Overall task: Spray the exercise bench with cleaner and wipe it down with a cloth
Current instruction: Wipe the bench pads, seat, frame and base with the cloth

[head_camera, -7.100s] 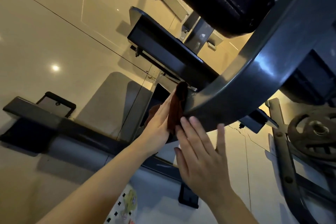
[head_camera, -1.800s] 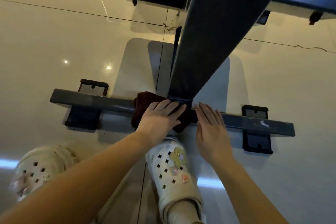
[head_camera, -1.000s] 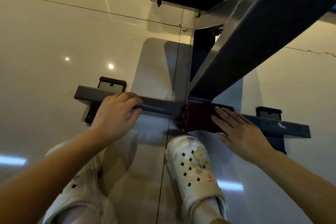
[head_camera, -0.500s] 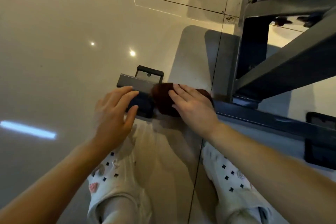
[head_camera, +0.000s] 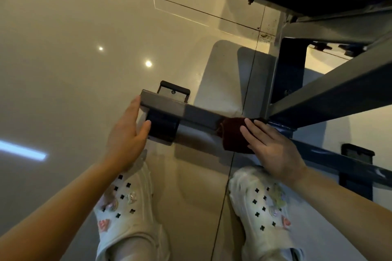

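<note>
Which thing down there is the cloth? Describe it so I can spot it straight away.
Find the grey floor bar of the bench frame, running across the glossy tiles just ahead of the white clogs. The cloth is draped over it near the upright post, under the right hand. It is the only soft, dark reddish-brown thing among hard grey metal.

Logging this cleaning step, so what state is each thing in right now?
Dark red cloth: draped over the bar, pressed flat.
Grey metal floor bar of the bench: lying across the floor, cloth on it.
Left hand: open, at the bar's end.
Right hand: open, flat on the cloth.
</note>
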`<state>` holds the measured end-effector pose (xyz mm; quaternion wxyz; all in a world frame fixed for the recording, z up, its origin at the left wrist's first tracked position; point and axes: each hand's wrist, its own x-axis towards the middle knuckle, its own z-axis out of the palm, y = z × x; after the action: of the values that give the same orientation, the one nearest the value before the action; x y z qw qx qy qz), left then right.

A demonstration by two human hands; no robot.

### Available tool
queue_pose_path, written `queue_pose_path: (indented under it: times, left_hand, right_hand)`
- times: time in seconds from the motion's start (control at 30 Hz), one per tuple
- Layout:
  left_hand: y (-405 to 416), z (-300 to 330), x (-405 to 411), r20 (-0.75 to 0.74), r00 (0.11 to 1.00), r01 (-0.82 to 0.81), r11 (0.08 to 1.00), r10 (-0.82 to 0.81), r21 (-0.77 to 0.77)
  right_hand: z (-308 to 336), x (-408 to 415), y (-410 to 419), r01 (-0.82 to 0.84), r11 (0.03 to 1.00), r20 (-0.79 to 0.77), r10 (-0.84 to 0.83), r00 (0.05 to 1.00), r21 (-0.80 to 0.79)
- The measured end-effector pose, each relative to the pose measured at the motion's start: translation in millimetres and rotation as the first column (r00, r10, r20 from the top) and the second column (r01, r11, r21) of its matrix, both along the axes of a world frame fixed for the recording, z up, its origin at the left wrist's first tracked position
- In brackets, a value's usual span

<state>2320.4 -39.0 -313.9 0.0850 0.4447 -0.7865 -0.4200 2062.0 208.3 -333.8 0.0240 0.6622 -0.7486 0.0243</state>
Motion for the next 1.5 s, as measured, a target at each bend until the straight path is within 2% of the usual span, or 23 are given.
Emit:
queue_pose_path:
  times: [0.1, 0.2, 0.33, 0.43, 0.5, 0.77, 0.93, 1.03, 1.1, 1.2, 1.27, 1.37, 1.5]
  left_hand:
    - [-1, 3, 0, -0.113, 0.980, -0.130, 0.955, 0.166, 0.268]
    - [-9, 8, 3, -0.150, 0.966, -0.141, 0.917, 0.210, 0.374]
    - [-15, 14, 1, -0.143, 0.956, -0.175, 0.892, 0.255, 0.417]
    - [-21, 12, 2, -0.122, 0.932, -0.257, 0.860, 0.342, 0.441]
    - [-24, 9, 4, -0.115, 0.925, -0.276, 0.848, 0.363, 0.452]
    - [-19, 0, 14, -0.178, 0.941, -0.173, 0.860, 0.288, 0.480]
    - [-19, 5, 9, -0.214, 0.924, -0.176, 0.848, 0.318, 0.501]
    - [-26, 9, 9, -0.249, 0.899, -0.232, 0.874, 0.360, 0.428]
    - [-31, 9, 14, -0.254, 0.902, -0.267, 0.914, 0.348, 0.304]
    - [-29, 4, 21, -0.100, 0.960, -0.253, 0.965, 0.260, 0.073]
    - [-21, 4, 18, -0.021, 0.990, -0.143, 0.988, 0.142, -0.062]
    - [-5, 1, 9, 0.045, 0.998, 0.053, 0.979, -0.045, -0.195]
    - [9, -12, 8, 0.168, 0.968, 0.234, 0.913, -0.187, -0.333]
  right_hand:
    - [-6, 23, -38, -0.014, 1.000, 0.049, 0.014, 0.999, -0.011]
    - [-13, 55, -99, -0.092, 0.995, 0.086, 0.095, 0.992, -0.040]
    - [-12, 102, -174, -0.167, 0.986, 0.063, 0.166, 0.984, 0.000]
    - [-9, 114, -193, -0.115, 0.992, 0.041, 0.113, 0.993, 0.042]
    - [-14, 110, -186, -0.125, 0.992, 0.078, 0.125, 0.989, 0.002]
    - [-14, 49, -88, -0.139, 0.988, -0.010, 0.140, 0.990, 0.068]
    - [-14, 70, -135, -0.157, 0.985, 0.003, 0.157, 0.988, 0.069]
    - [-13, 108, -198, -0.145, 0.986, 0.039, 0.142, 0.989, 0.082]
    - [-11, 124, -224, -0.177, 0.977, 0.035, 0.174, 0.984, 0.118]
    - [-10, 122, -220, -0.204, 0.973, 0.021, 0.203, 0.979, 0.105]
    - [-13, 106, -198, -0.224, 0.974, 0.006, 0.224, 0.975, 0.039]
    - [-22, 70, -143, -0.260, 0.965, -0.107, 0.263, 0.959, 0.040]
    - [-17, 18, -51, -0.144, 0.983, -0.150, 0.160, 0.976, 0.113]
